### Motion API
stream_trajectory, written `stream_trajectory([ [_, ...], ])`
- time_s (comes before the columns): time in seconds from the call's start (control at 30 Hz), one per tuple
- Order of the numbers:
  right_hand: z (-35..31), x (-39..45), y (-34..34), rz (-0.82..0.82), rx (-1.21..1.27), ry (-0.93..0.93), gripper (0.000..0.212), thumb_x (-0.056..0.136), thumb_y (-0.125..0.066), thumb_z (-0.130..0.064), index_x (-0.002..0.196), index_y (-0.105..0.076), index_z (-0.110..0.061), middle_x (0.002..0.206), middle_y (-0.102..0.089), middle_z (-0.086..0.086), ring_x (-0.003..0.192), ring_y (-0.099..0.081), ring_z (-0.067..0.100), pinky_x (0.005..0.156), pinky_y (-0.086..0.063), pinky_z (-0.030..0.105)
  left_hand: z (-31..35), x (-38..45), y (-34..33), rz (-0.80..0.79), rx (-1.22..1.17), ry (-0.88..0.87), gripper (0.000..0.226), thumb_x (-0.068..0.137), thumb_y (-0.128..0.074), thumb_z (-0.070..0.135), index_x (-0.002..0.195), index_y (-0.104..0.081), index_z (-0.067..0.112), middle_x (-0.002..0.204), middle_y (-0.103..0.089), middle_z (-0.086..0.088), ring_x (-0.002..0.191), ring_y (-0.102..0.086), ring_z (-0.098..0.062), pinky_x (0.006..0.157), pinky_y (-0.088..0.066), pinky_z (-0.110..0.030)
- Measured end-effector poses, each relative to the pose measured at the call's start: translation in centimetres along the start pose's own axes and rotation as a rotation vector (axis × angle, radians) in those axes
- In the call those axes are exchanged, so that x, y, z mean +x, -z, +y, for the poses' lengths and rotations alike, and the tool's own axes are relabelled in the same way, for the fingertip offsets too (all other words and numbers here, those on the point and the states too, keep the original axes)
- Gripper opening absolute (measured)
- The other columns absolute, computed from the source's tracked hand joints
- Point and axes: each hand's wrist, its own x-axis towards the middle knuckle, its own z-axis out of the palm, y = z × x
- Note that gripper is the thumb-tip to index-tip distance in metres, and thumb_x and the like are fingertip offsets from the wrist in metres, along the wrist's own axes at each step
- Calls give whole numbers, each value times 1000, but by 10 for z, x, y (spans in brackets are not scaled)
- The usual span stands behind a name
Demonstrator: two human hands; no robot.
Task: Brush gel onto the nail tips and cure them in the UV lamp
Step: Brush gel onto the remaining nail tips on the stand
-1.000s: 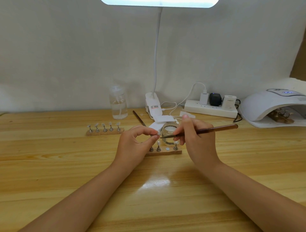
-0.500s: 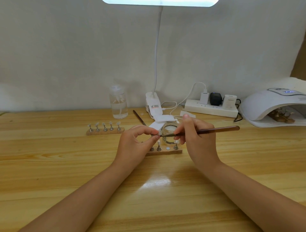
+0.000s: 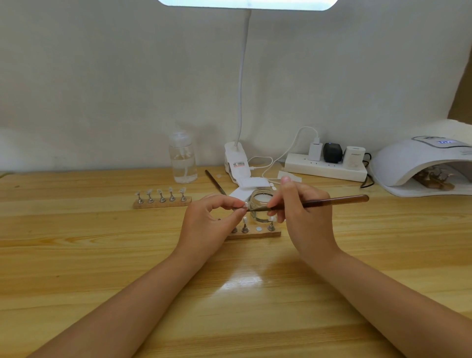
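Brush (image 3: 316, 202) tip nearer nail tip (image 3: 246, 205), still pinched, left hand (image 3: 209, 224), right hand (image 3: 304, 217) grips brush

Bright overhead lamp (image 3: 246, 3), tabletop glare

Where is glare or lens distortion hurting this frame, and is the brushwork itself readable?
Head view: the desk lamp overhead is blown out white, and its reflection glares off the table between the forearms. Wide-angle bending curves the table's far edge. The nail tip pinched in the left hand is tiny; the brush in the right hand is sharp, but any gel is unreadable.
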Motion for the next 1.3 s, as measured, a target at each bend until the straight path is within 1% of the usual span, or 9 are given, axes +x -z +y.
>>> stream_trajectory([
  [0.17, -1, 3, 0, 59, 45, -67, 44, 96, -43, -15, 57, -62, -13, 47, -59, -8, 42, -50, 1, 46, -40, 12, 0, 0, 0, 8, -9, 17, 20, 73, -74, 11, 71, -67, 30, 76, -67, 12, 79, -60, 2, 73, -40, -2],
  [0.47, -3, -1, -1, 15, 54, -76, 44, 95, -45, -12, 55, -63, -10, 46, -59, -3, 42, -51, 3, 47, -43, 14, -1, 0, 0, 7, -10, 16, 22, 74, -73, 10, 73, -67, 31, 78, -67, 12, 80, -60, 4, 69, -41, -2],
  [0.6, -4, 0, -1, 44, 74, -60, 46, 96, -43, -11, 54, -62, -10, 45, -58, -4, 41, -49, 1, 46, -41, 13, 0, -1, 0, 10, -51, 3, 26, 75, -71, 6, 75, -68, 32, 77, -65, 20, 79, -60, 12, 68, -41, -1],
  [0.73, -4, 2, 0, 71, 70, -69, 43, 96, -43, -15, 57, -63, -13, 50, -61, -7, 44, -50, 0, 48, -41, 13, -2, 0, -1, 5, -63, -22, 22, 75, -70, 4, 85, -70, 24, 82, -67, 10, 83, -62, 0, 69, -43, -3],
  [0.8, -3, 2, -1, 54, 55, -65, 43, 96, -44, -15, 58, -63, -16, 50, -61, -8, 44, -50, 1, 46, -42, 14, -2, 0, -1, 0, -55, -27, 22, 76, -70, 4, 89, -69, 21, 82, -67, 10, 83, -62, -2, 72, -44, -6],
  [0.93, -1, 1, -2, 34, 35, -58, 41, 95, -45, -15, 59, -65, -19, 51, -61, -6, 45, -52, 2, 46, -43, 16, -2, 0, -1, 1, -38, -35, 22, 76, -70, 6, 92, -69, 21, 80, -66, 17, 83, -62, 6, 76, -45, -6],
  [1.03, 0, 0, -1, 25, 39, -67, 40, 95, -46, -15, 59, -65, -18, 51, -61, -8, 45, -52, 1, 47, -43, 14, -3, 1, -1, -1, -29, -23, 20, 76, -70, 8, 91, -69, 22, 81, -65, 19, 86, -62, 7, 78, -46, -7],
  [1.2, 0, 0, 0, 8, 45, -35, 43, 95, -45, -10, 57, -64, -9, 46, -58, -8, 43, -52, 0, 51, -42, 11, -3, 0, -1, 0, -42, -18, 24, 76, -69, 7, 93, -67, 24, 80, -63, 23, 83, -59, 15, 74, -42, -2],
  [1.3, 0, 0, 1, 32, 54, -6, 44, 95, -44, -9, 55, -63, -10, 45, -57, -8, 42, -50, 0, 50, -40, 11, -3, 0, -1, -13, -39, -23, 24, 77, -69, 7, 91, -67, 27, 82, -64, 21, 85, -61, 9, 75, -43, -3],
])
